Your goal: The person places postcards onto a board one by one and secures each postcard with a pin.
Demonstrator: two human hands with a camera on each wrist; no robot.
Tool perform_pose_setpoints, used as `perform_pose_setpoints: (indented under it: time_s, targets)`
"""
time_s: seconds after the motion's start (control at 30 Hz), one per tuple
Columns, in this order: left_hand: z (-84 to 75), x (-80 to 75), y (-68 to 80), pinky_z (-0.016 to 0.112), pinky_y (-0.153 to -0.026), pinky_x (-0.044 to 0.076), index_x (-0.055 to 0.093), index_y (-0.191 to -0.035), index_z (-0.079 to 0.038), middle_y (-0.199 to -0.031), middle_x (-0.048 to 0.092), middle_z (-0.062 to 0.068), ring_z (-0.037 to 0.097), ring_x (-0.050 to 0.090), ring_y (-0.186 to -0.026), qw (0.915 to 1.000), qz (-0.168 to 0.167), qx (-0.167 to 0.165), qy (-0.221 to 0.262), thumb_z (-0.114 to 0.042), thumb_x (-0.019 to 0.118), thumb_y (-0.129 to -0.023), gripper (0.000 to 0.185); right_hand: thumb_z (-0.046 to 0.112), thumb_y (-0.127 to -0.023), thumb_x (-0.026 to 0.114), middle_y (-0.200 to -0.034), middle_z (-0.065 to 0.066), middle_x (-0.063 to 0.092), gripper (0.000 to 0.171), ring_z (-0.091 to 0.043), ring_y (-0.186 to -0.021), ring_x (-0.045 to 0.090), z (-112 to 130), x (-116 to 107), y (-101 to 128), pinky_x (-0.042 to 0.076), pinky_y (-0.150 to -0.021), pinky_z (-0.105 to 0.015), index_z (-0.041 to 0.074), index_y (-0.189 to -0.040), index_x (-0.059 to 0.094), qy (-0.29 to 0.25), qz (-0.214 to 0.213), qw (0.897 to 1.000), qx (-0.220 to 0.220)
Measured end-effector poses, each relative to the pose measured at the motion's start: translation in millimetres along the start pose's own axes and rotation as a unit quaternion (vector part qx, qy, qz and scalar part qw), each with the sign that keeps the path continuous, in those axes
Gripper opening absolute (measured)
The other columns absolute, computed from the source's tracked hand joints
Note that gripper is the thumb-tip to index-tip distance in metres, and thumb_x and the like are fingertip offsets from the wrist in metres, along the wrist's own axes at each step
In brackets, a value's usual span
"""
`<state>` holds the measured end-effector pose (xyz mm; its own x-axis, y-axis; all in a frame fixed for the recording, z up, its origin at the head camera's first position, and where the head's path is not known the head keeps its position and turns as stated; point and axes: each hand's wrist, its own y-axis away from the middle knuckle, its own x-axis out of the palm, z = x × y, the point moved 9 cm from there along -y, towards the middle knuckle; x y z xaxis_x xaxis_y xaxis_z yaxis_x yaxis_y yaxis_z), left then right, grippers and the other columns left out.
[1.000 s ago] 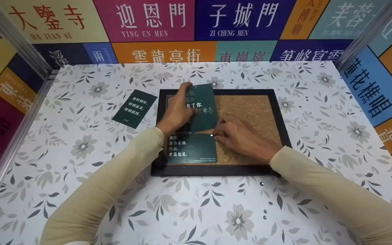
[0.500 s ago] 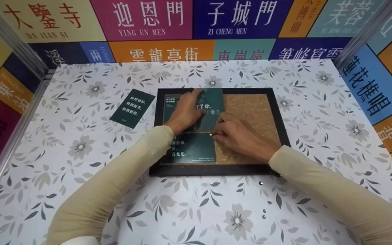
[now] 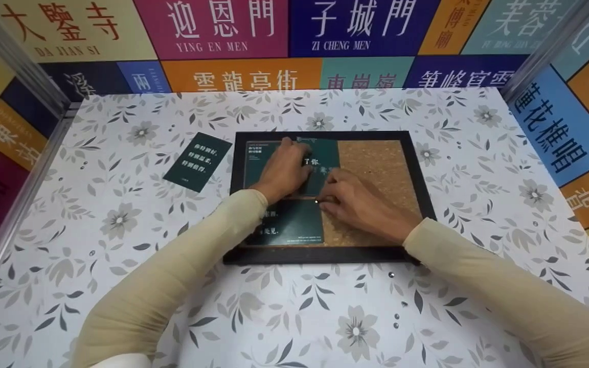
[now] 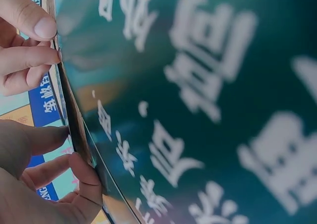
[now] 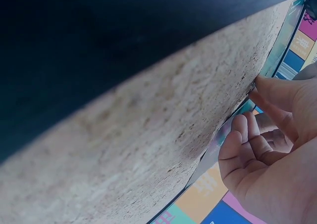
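A green card (image 3: 327, 184) with white characters lies at the upper part of a black-framed cork board (image 3: 384, 158). My left hand (image 3: 285, 168) is over this card, fingers bent, holding it against the board. Close below lies another green card (image 3: 294, 225), lettered in white. My right hand (image 3: 361, 202) pinches a small shiny pin (image 3: 316, 201) by the gap between these cards. Both hands show at the left of the left wrist view; bent fingers (image 5: 237, 149) of the right hand fill the right wrist view's right side. Part of the upper card is hidden under my left hand.
Left of the frame, a loose green card (image 3: 198, 162) lies tilted on the floral tablecloth (image 3: 120, 286). Several small pins (image 3: 395, 325) are scattered in front of the board. A colourful lettered panel (image 3: 223, 30) stands behind the table.
My left hand has brought the upper card down and to the right, from raised and tilted to lying straighter on the board. The right hand stays in place with the pin.
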<state>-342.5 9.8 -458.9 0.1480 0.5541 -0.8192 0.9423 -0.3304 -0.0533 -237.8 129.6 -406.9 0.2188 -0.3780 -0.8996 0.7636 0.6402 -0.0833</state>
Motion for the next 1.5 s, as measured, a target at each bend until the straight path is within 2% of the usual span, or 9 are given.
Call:
perform_pose_setpoints:
  time_s: [0.23, 0.3, 0.4, 0.53, 0.63, 0.77, 0.9, 1.2, 1.5]
  targets:
    - [-35.2, -30.6, 28.6, 0.044, -0.099, 0.057, 0.071, -0.142, 0.000, -0.134, 0.057, 0.020, 0.029, 0.065, -0.112, 0.9997, 0.019, -0.009, -0.009, -0.014, 0.071, -0.108, 0.037, 0.015, -0.103, 0.079, -0.108, -0.004, 0.062, 0.011, -0.021, -0.097, 0.057, 0.6, 1.1, -0.6, 0.052, -0.082, -0.036, 0.010, -0.110, 0.087, 0.007, -0.006, 1.000, -0.004]
    - [-37.1, -34.2, 31.8, 0.043, -0.101, 0.056, 0.071, -0.142, 0.000, -0.133, 0.059, 0.020, 0.029, 0.064, -0.115, 0.9998, 0.011, 0.000, -0.017, -0.013, 0.071, -0.108, 0.036, 0.016, -0.104, 0.079, -0.108, -0.003, 0.061, 0.011, -0.020, -0.097, 0.057, 0.8, 1.2, -0.7, 0.052, -0.082, -0.036, 0.011, -0.110, 0.087, 0.007, -0.005, 1.000, -0.004]
    - [-42.2, -37.3, 35.9, 0.044, -0.104, 0.054, 0.072, -0.140, 0.000, -0.134, 0.062, 0.019, 0.033, 0.060, -0.120, 0.9978, 0.001, 0.034, -0.057, -0.013, 0.072, -0.108, 0.035, 0.016, -0.104, 0.079, -0.109, -0.003, 0.061, 0.012, -0.020, -0.097, 0.057, 1.7, 0.3, -0.7, 0.052, -0.082, -0.036, 0.011, -0.110, 0.087, 0.008, -0.004, 1.000, -0.003]
    - [-53.2, -38.0, 45.4, 0.048, -0.102, 0.056, 0.072, -0.138, 0.000, -0.138, 0.063, 0.019, 0.036, 0.055, -0.123, 0.9863, -0.004, 0.092, -0.137, -0.017, 0.071, -0.109, 0.034, 0.015, -0.103, 0.079, -0.110, -0.003, 0.062, 0.012, -0.020, -0.098, 0.058, 1.3, -0.2, -0.4, 0.053, -0.082, -0.036, 0.010, -0.112, 0.087, 0.007, -0.003, 1.000, 0.002]
    - [-57.2, -36.5, 52.5, 0.054, -0.107, 0.054, 0.070, -0.140, -0.001, -0.143, 0.061, 0.018, 0.038, 0.052, -0.132, 0.9802, 0.003, 0.112, -0.163, -0.022, 0.071, -0.109, 0.037, 0.014, -0.103, 0.078, -0.110, -0.004, 0.062, 0.013, -0.021, -0.098, 0.058, 0.9, 0.1, -0.4, 0.053, -0.082, -0.036, 0.010, -0.113, 0.087, 0.006, -0.003, 1.000, 0.005]
    - [-55.7, -33.7, 57.8, 0.068, -0.121, 0.040, 0.066, -0.146, -0.002, -0.154, 0.056, 0.019, 0.042, 0.045, -0.146, 0.9833, 0.022, 0.102, -0.149, -0.026, 0.071, -0.109, 0.044, 0.013, -0.104, 0.078, -0.110, -0.004, 0.061, 0.014, -0.021, -0.098, 0.058, 0.4, 0.7, -0.3, 0.054, -0.083, -0.037, 0.010, -0.114, 0.086, 0.004, 0.000, 1.000, 0.007]
    - [-43.8, -27.8, 56.3, 0.073, -0.122, 0.034, 0.064, -0.149, -0.005, -0.159, 0.051, 0.017, 0.043, 0.043, -0.148, 0.9885, 0.022, 0.084, -0.124, -0.028, 0.071, -0.109, 0.046, 0.013, -0.103, 0.078, -0.109, -0.003, 0.061, 0.013, -0.020, -0.097, 0.058, 0.1, 0.9, -0.1, 0.053, -0.082, -0.037, 0.010, -0.113, 0.086, 0.003, 0.000, 1.000, 0.004]
    - [-47.0, -31.3, 68.0, 0.062, -0.123, 0.038, 0.066, -0.146, 0.001, -0.153, 0.053, 0.019, 0.044, 0.046, -0.143, 0.9946, 0.053, 0.062, -0.065, -0.020, 0.072, -0.108, 0.044, 0.013, -0.104, 0.077, -0.106, -0.004, 0.062, 0.010, -0.020, -0.094, 0.057, 0.5, 0.5, -0.6, 0.050, -0.080, -0.036, 0.012, -0.109, 0.086, 0.005, -0.001, 1.000, 0.001]
    - [-38.7, -24.1, 64.6, 0.055, -0.122, 0.040, 0.068, -0.144, 0.000, -0.147, 0.058, 0.018, 0.044, 0.050, -0.140, 0.9940, 0.056, 0.070, -0.063, -0.018, 0.076, -0.105, 0.044, 0.015, -0.104, 0.077, -0.109, -0.003, 0.062, 0.014, -0.021, -0.097, 0.057, -1.1, 0.9, -0.6, 0.051, -0.083, -0.037, 0.012, -0.115, 0.086, -0.010, 0.008, 1.000, 0.014]
